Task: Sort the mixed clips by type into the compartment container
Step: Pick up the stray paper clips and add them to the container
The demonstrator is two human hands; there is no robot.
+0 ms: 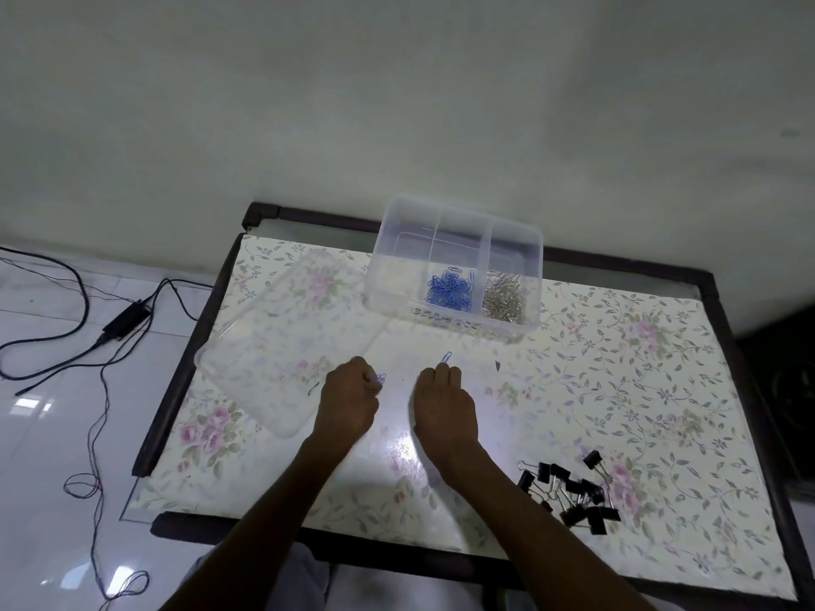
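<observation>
Step in hand: blue paper clips gathered. One blue wire paper clip (446,358) is pinched by the right hand (445,410), others by the left hand (348,405), just before the clear three-compartment plastic container (383,275). Next: release into its middle compartment; black binder clips (571,496) remain unsorted nearer the person.

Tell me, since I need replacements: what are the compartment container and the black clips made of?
Compartment container: apparently clear, slightly frosted plastic; the table pattern shows through its walls. Black clips: probably black-painted metal bodies with shiny wire handles, though small here.
</observation>
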